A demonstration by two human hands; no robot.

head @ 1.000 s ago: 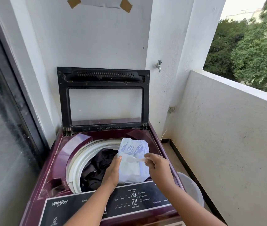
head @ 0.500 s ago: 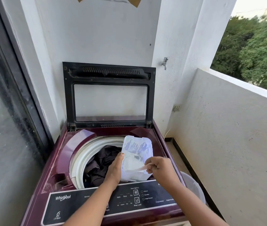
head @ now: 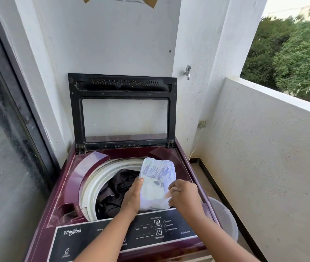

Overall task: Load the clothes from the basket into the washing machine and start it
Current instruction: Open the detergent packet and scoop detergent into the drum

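Observation:
The maroon top-load washing machine (head: 71, 178) stands with its black-framed lid (head: 122, 86) raised against the wall. Dark clothes (head: 116, 190) lie in the white drum. My left hand (head: 132, 199) grips the left side of a white and blue pouch (head: 158, 176), held upright over the drum's right side. My right hand (head: 185, 197) is at the pouch's lower right and pinches a small pale scoop (head: 167, 195) that points into the pouch. The control panel (head: 150, 231) runs under both forearms.
A pale plastic basket (head: 226, 220) stands on the floor to the right of the machine, its inside hidden. A tap (head: 187, 71) and a socket (head: 203, 123) are on the wall. A glass door (head: 2, 148) flanks the left and a balcony wall (head: 263, 148) the right.
My right hand has slid the scoop down toward the pouch's lower right. My left hand keeps its hold on the pouch. The view has shifted a little.

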